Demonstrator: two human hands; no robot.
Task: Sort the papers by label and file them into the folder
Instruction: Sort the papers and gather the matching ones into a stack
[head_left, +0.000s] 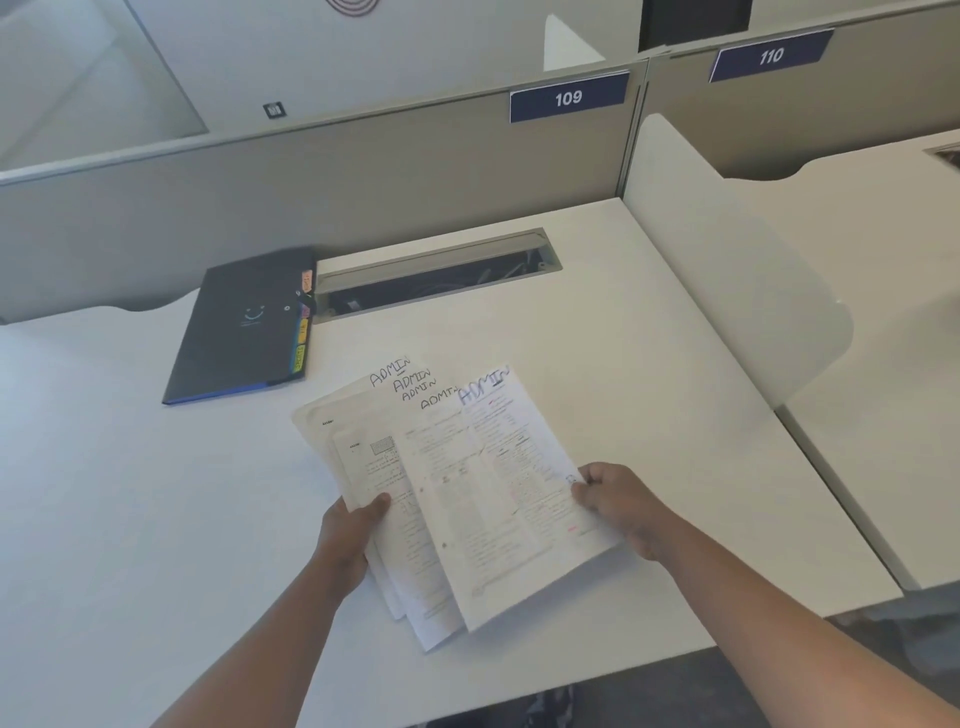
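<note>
**Papers: fanned ADMIN batch in both hands, folder not yet opened**

Papers (457, 483) are in the lower centre of the frame, held just above or resting on the white desk (649, 415); contact with the surface cannot be confirmed. Several sheets are fanned so that each upper corner stays uncovered. Every visible corner bears a handwritten "ADMIN" heading, the front sheet's in blue. The stagger appears deliberate: it lets each label be read without separating the sheets.

The left hand (348, 535) grasps the left edge of the stack, thumb on top and fingers beneath, holding the rear sheets. The right hand (618, 501) pinches the right edge of the front sheet, fingers curled at its margin. Holding opposite edges keeps the fan spread and flat; it also places the right hand to draw off or square the top sheet.

The folder (244, 327) lies closed at centre left of the frame, well apart from the papers, near the cable slot (436, 273). Coloured index tabs (302, 332) project from its right edge, facing the papers, so section labels can be matched from the working position.

Assessment: the batch appears to share one label, so sorting of this group looks complete or near it. Filing has not begun. The next step likely requires squaring the sheets and freeing one hand to open the folder; loose fanned sheets may slip when that happens.
</note>
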